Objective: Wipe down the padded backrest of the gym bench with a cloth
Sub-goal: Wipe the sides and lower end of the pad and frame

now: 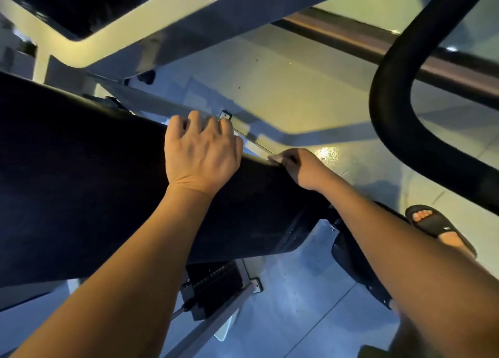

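The black padded backrest (81,182) of the gym bench runs across the left and middle of the head view. My left hand (201,152) lies on its far edge with the fingers curled over that edge, gripping the pad. My right hand (299,167) is at the same edge further right and pinches a small pale cloth (276,159) against the pad. Most of the cloth is hidden by my fingers.
A white metal frame (151,25) crosses above the bench. A thick black curved bar (388,98) stands at the right. A steel bar (351,39) runs behind it. My foot in a black slide sandal (437,228) is on the pale floor. A black adjuster (213,284) sits under the pad.
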The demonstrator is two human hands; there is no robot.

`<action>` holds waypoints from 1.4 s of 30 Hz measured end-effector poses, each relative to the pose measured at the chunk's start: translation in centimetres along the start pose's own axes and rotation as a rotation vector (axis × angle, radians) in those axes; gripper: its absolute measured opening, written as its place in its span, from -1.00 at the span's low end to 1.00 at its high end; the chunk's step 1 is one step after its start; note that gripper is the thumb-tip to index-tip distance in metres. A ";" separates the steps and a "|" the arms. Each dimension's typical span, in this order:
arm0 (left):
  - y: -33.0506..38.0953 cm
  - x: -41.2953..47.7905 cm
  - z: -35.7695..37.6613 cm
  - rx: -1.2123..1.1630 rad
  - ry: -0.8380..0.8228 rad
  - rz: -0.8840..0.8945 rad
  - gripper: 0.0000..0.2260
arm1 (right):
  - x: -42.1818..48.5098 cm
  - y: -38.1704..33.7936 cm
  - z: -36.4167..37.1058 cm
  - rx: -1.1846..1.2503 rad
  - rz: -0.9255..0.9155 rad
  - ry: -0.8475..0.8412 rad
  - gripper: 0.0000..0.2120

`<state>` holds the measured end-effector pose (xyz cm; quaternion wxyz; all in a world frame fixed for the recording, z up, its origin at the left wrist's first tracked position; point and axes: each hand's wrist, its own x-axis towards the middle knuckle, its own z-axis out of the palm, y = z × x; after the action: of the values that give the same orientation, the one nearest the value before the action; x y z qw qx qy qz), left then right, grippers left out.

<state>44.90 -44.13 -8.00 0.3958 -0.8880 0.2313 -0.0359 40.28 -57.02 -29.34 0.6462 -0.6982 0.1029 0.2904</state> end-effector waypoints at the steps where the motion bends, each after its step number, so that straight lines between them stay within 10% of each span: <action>1: 0.0 0.0 0.0 0.002 0.008 0.008 -0.64 | 0.0 -1.7 0.2 0.031 -0.068 -0.035 -0.77; 5: 0.1 0.0 0.0 -0.019 0.021 0.014 -0.64 | 0.2 -1.8 0.3 0.049 -0.140 -0.058 -0.78; 10: 0.2 0.1 0.0 -0.017 0.018 -0.011 -0.66 | 1.3 1.8 -1.6 -0.128 0.228 -0.047 -0.78; 19: 0.5 0.1 0.1 0.007 0.004 -0.034 -0.63 | -1.1 -7.7 0.4 0.128 -0.305 -0.184 -0.79; 26: 0.5 0.3 0.2 0.012 -0.015 -0.056 -0.67 | -0.4 2.7 -1.7 -0.111 0.129 0.005 -0.81; 36: 1.9 0.2 -1.3 -0.031 -0.093 -0.038 -0.64 | -2.6 -2.3 1.9 0.028 -0.218 0.082 -0.68; 42: 4.2 0.4 1.7 -0.008 -0.114 0.074 -0.55 | -0.8 1.9 -0.6 -0.133 -0.096 0.018 -0.74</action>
<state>44.06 -45.61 -12.22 0.4061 -0.8809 0.2413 0.0304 38.86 -58.06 -30.52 0.6105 -0.7464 0.0557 0.2590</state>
